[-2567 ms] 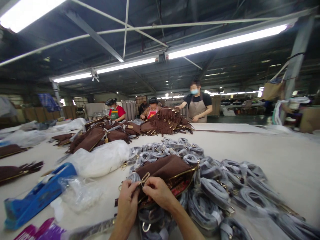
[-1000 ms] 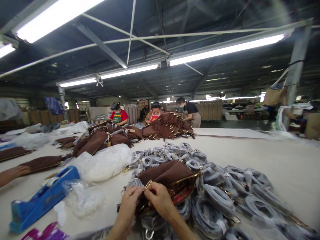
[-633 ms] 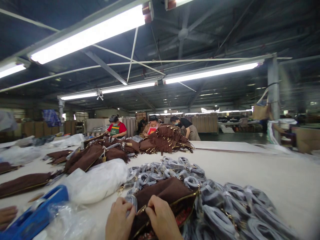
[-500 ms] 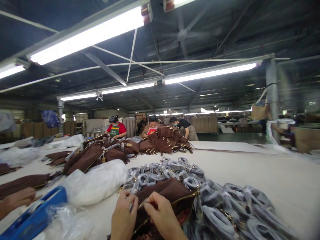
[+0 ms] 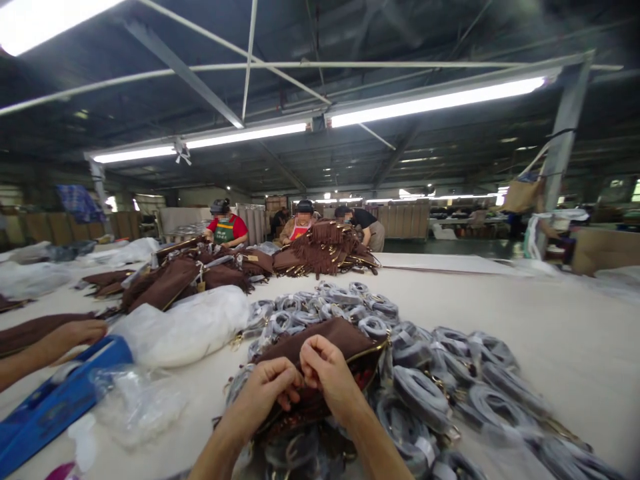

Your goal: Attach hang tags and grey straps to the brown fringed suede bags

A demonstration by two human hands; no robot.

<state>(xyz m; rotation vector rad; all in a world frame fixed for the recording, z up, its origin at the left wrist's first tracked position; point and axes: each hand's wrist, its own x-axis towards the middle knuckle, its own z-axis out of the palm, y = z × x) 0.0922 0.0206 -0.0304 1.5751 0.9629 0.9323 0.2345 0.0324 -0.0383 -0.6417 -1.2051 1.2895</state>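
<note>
A brown suede bag (image 5: 334,337) with a gold zip edge lies on top of a heap of coiled grey straps (image 5: 440,380) wrapped in plastic. My left hand (image 5: 265,393) and my right hand (image 5: 327,373) meet at the bag's near edge. Both are closed in a pinch on the bag's top edge, knuckles toward me. What sits between the fingertips is hidden.
A blue tape dispenser (image 5: 55,400) and clear plastic bags (image 5: 140,403) lie at the left, beside a white bundle (image 5: 185,327). Another person's hand (image 5: 70,333) rests on a brown bag at the far left. More brown fringed bags (image 5: 325,250) pile up farther back, where three people work.
The camera tilted up and then back down. My hands stayed on the bag's edge and drew closer together. The other person's hand at the left came farther onto the table.
</note>
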